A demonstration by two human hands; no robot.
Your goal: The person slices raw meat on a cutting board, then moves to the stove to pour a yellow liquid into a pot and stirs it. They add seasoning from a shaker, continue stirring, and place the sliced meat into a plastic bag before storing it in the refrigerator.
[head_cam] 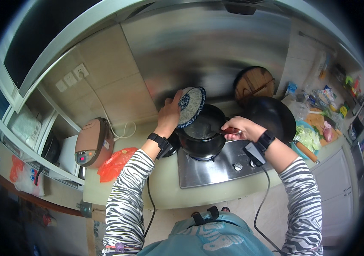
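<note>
A blue-and-white patterned bowl (192, 107) is tilted on its side over the left rim of a black pot (202, 146), gripped by my left hand (169, 112). The pot stands on the left burner of a stainless-steel gas stove (207, 172). Over the pot's right rim, my right hand (238, 127) grasps the reddish-brown handle of a utensil (231, 131). Its far end reaches into the pot, where I cannot make out its shape. Something pale and blurred shows inside the pot.
Right of the pot sits a black wok (270, 118) with a wooden handle (307, 152); a round wooden lid (254, 84) leans behind. Chopped greens (307, 137) fill a blue basin by a cutting board (321, 123). A rice cooker (93, 142) and red plastic bag (117, 164) stand left.
</note>
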